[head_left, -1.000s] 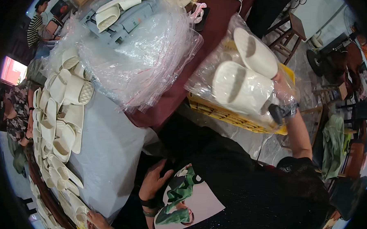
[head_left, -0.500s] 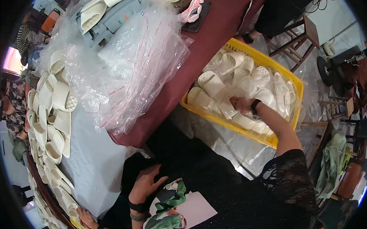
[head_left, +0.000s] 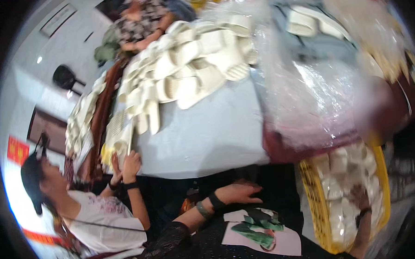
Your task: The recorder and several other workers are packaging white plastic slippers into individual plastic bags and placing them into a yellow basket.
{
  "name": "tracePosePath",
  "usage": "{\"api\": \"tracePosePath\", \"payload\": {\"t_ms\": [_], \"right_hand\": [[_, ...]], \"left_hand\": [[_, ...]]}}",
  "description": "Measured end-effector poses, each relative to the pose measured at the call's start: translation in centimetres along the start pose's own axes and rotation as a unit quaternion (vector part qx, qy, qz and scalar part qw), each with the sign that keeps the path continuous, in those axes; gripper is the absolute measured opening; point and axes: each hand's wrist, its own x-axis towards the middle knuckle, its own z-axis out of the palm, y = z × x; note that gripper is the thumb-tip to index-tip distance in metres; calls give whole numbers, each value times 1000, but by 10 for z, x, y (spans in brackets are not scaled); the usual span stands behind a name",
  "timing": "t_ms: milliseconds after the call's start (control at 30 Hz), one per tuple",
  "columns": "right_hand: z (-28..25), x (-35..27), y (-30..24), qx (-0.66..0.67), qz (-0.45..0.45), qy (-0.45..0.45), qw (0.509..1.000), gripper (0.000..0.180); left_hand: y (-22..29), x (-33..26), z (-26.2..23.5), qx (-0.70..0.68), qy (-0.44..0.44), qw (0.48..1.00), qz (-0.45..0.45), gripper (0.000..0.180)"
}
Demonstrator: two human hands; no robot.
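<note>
The right hand (head_left: 361, 201) reaches into the yellow crate (head_left: 312, 189) of bagged white slippers (head_left: 344, 179) at four o'clock, its grip too blurred to tell, while the left hand (head_left: 240, 192) rests open-fingered below the tabletop (head_left: 207, 134); by my reading, a sure hold on one bagged pair is needed.

Our right hand (head_left: 360, 198) blurs inside the yellow basket (head_left: 312, 194); we cannot tell what its fingers grip.
</note>
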Motion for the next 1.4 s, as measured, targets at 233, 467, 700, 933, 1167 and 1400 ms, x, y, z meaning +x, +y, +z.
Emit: {"api": "tracePosePath", "payload": {"t_ms": [233, 467, 700, 933, 1167, 1400], "right_hand": [[20, 36, 4, -128, 6, -13, 992, 58], [-62, -22, 22, -109, 10, -28, 994, 44], [-232, -51, -173, -65, -71, -127, 987, 59], [-404, -86, -466, -215, -498, 102, 834, 44], [-395, -68, -527, -133, -591, 186, 773, 29], [-321, 24, -490, 32, -526, 273, 805, 20]], "left_hand": [[-6, -16, 5, -49, 16, 999, 17, 57], [-18, -42, -19, -47, 111, 991, 61, 51], [-30, -74, -25, -105, 276, 943, 153, 37], [-73, -145, -112, -207, 635, 743, 49, 16], [-200, -189, -175, -3, 718, 631, -294, 46], [-280, -181, -222, -77, 670, 633, -379, 71]]}}
